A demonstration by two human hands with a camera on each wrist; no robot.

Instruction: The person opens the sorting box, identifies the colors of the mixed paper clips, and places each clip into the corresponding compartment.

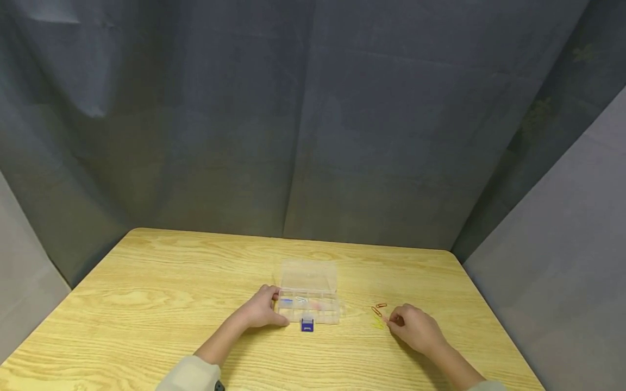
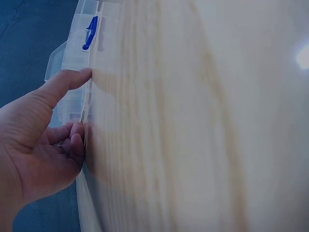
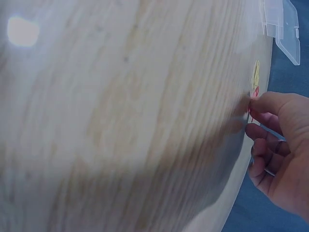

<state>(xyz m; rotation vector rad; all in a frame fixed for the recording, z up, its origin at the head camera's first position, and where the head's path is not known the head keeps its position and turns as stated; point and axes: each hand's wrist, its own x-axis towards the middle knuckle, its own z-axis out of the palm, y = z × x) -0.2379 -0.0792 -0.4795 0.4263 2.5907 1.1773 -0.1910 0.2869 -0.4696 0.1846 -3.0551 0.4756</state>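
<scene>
A clear plastic compartment box (image 1: 323, 317) with a blue latch (image 1: 307, 325) sits on the table, its lid (image 1: 309, 275) tipped back. My left hand (image 1: 261, 308) grips the box's left end, thumb at the front edge and fingers curled at the far side. Inside lie a blue clip (image 1: 286, 301), a white clip (image 1: 301, 299) and something pinkish. To the right, my right hand (image 1: 415, 327) pinches a red-pink paper clip (image 3: 256, 92) at the tabletop between thumb and index finger. Beside those fingertips are yellow paper clips (image 1: 378, 324) and two orange paper clips (image 1: 376, 311).
The wood-grain table (image 1: 171, 304) has rounded back corners. A dark grey curtain (image 1: 220, 136) hangs behind it, and paler cloth (image 1: 562, 260) hangs along the right side.
</scene>
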